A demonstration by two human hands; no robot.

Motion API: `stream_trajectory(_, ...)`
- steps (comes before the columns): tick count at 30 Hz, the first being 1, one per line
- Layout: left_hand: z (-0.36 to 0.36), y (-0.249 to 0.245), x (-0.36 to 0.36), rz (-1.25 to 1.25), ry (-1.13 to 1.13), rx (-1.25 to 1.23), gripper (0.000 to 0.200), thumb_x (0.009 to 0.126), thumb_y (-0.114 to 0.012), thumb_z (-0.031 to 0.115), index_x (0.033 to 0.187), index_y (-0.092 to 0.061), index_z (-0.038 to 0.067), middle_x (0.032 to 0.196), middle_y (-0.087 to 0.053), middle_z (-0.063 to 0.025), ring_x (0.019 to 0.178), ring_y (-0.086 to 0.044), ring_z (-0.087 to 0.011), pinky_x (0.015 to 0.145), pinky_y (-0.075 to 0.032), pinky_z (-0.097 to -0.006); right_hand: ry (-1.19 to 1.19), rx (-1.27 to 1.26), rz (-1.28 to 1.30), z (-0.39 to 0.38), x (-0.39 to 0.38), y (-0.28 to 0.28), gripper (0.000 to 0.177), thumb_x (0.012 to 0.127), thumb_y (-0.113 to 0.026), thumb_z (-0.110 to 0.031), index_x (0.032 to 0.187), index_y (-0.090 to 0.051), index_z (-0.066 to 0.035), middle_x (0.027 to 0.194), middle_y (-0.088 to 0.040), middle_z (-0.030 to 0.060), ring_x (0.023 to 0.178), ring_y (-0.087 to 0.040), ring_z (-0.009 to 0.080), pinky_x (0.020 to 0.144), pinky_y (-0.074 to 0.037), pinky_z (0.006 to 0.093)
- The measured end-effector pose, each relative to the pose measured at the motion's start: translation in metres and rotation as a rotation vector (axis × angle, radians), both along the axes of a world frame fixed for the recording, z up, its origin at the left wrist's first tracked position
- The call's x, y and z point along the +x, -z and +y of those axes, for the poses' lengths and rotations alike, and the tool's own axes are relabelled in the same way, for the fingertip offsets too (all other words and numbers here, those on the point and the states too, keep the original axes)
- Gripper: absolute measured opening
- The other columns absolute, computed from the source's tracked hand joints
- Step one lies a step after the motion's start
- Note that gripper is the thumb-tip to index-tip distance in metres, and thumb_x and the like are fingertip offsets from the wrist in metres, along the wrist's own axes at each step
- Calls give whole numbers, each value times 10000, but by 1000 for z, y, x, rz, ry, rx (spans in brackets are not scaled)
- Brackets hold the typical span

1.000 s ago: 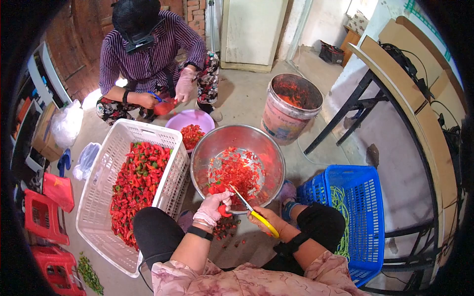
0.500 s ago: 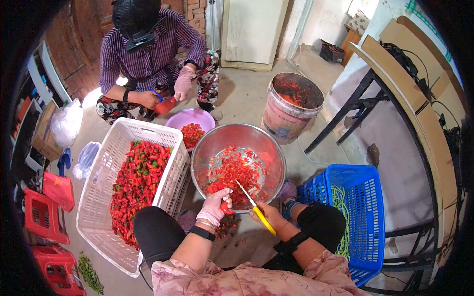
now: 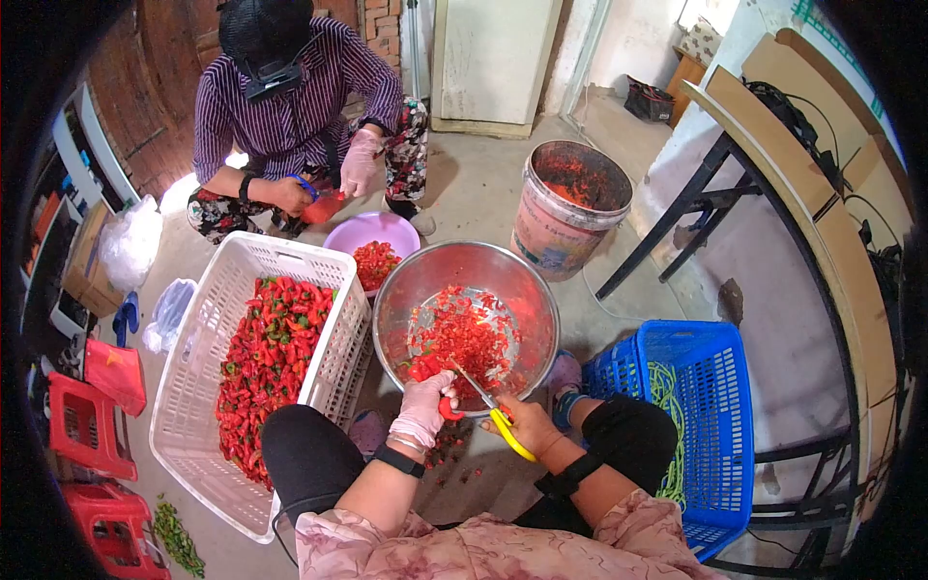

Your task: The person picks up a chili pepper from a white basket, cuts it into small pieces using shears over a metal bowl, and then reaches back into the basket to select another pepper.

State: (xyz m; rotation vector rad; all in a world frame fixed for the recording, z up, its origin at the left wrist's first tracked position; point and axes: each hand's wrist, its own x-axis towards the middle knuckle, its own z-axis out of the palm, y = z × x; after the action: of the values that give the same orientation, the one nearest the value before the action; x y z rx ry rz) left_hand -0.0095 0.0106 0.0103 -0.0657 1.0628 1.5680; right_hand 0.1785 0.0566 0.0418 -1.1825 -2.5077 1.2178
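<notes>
My left hand (image 3: 422, 408), in a thin clear glove, is closed around a red pepper (image 3: 422, 368) at the near rim of a steel basin (image 3: 539, 290). Part of the pepper sticks out past my fingers over the basin; more red shows below them. My right hand (image 3: 527, 423) grips yellow-handled scissors (image 3: 509, 435), their blades pointing up and left, right beside the pepper and my left fingertips. Chopped red pepper pieces (image 3: 466, 333) lie in the basin below.
Left of the basin, a white crate (image 3: 184, 387) holds whole red peppers (image 3: 266, 358). Opposite crouches a person (image 3: 290, 106) with blue-handled scissors over a pink bowl (image 3: 338, 237). A stained bucket (image 3: 551, 227), blue basket (image 3: 723, 435) and red stools (image 3: 89, 425) stand around.
The scissor blades have swung left, in to the pepper by my left fingers. My left hand has shifted slightly. The other person's gloved hand has barely moved.
</notes>
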Motion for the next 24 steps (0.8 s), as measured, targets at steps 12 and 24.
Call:
stream_trajectory(12, -1, -7, 5, 255, -70, -66, 75, 754, -571, -4, 793, -512, 22, 583, -484, -36, 402, -440, -140, 341, -385, -274, -45, 149, 117, -1, 2, 6, 505, 719, -645, -417, 1024, -482, -49, 776, -578, 180, 715, -571, 357, 631, -453, 395)
stream_trajectory(24, -2, 1, 11, 285, -86, -57, 61, 730, -583, -1, 732, -529, 27, 569, -508, -33, 394, -450, -137, 331, -381, -268, -17, 149, 49, -4, 0, 7, 528, 716, -658, -402, 1045, -495, -22, 708, -573, 178, 652, -586, 331, 594, -468, 374)
